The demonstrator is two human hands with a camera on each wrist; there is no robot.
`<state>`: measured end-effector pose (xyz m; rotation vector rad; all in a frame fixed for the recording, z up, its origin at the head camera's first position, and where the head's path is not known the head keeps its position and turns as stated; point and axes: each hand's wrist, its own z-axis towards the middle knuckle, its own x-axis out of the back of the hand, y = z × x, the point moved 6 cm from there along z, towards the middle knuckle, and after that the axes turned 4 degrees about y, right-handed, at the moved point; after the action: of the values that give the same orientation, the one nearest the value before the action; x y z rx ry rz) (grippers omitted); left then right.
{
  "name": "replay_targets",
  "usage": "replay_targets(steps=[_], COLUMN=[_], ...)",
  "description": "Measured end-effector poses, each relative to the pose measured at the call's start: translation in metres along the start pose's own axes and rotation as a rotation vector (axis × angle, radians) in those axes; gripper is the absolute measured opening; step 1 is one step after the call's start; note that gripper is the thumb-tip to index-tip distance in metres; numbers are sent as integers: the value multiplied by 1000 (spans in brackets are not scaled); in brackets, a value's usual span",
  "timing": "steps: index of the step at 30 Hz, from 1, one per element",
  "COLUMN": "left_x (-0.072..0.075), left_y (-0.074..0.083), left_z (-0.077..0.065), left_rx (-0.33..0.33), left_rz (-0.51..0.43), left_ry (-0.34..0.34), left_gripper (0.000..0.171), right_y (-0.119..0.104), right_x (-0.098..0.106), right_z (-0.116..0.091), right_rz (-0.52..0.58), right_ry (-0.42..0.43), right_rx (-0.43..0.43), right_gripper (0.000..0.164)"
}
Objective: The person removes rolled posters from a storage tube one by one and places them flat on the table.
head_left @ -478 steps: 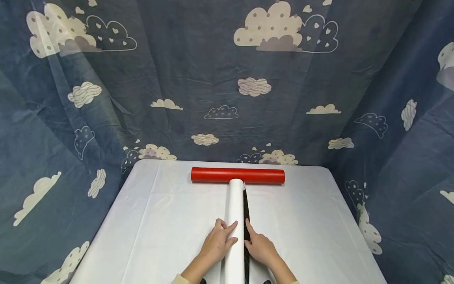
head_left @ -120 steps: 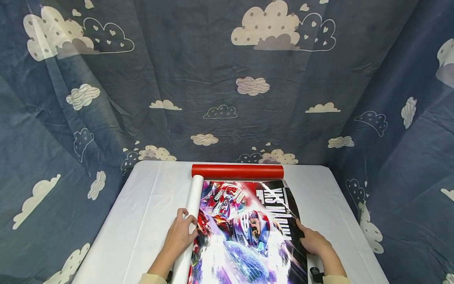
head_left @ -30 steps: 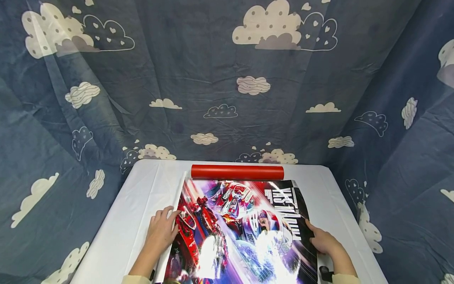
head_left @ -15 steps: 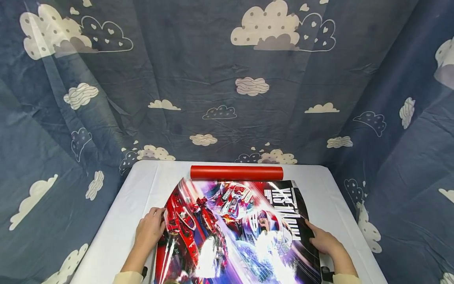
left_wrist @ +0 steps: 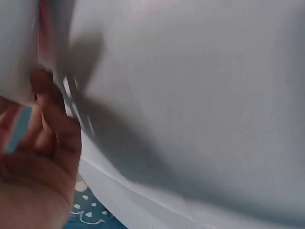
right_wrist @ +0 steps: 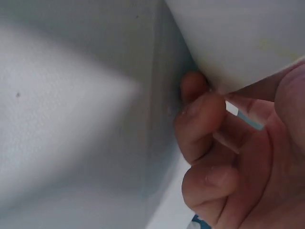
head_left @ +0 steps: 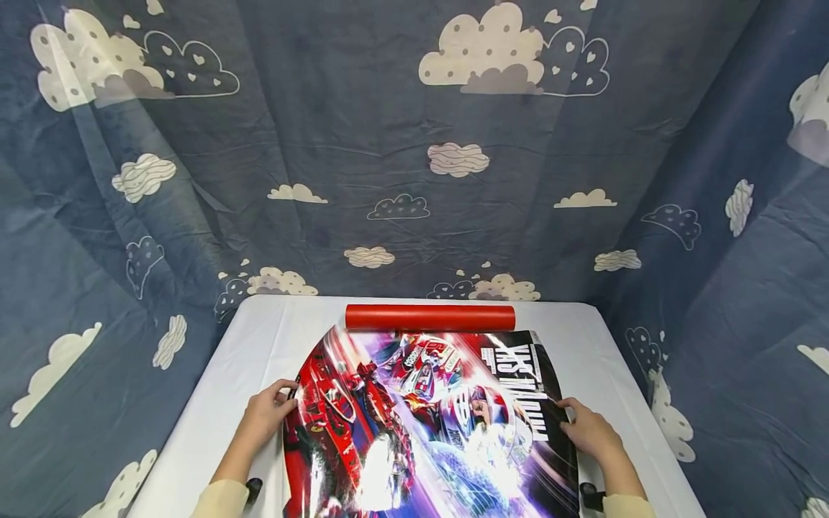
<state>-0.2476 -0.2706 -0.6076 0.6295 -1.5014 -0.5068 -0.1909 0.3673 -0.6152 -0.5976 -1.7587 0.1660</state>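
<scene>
A glossy poster (head_left: 427, 424) with red racing cars, helmets and white lettering on black lies spread across the table, its side edges bowed upward. At its left edge my left hand (head_left: 262, 417) pinches the sheet; in the left wrist view the fingers (left_wrist: 62, 117) curl at the border, under the poster's white back (left_wrist: 16, 52). My right hand (head_left: 592, 432) grips the opposite edge. The right wrist view shows bent fingers (right_wrist: 202, 114) beneath the white underside (right_wrist: 243, 43) of the sheet.
A red tube (head_left: 430, 317) lies crosswise at the far side of the white-covered table (head_left: 242, 363), right along the poster's top edge. Behind and on both sides hangs a dark blue curtain (head_left: 363, 129) with cloud prints.
The poster, first a white roll, has been unrolled leftward by my left hand to its full width. My right hand has moved right, then stayed at the right edge. The red tube stays at the back.
</scene>
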Motion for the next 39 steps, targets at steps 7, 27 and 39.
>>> replay_targets(steps=[7,27,39], left_x=[-5,8,11], left_y=[-8,-30,-37], left_z=[7,2,-2], left_rx=[58,137,248], left_rz=[-94,-272,-450], left_ry=[-122,-111,-88], left_gripper=[43,57,67], right_y=[3,32,41], right_x=[-1,-15,-17], right_z=[1,1,-3], right_rz=[172,773,1081], right_ry=[-17,-130,-86], right_rx=[42,100,119], right_gripper=[53,67,45])
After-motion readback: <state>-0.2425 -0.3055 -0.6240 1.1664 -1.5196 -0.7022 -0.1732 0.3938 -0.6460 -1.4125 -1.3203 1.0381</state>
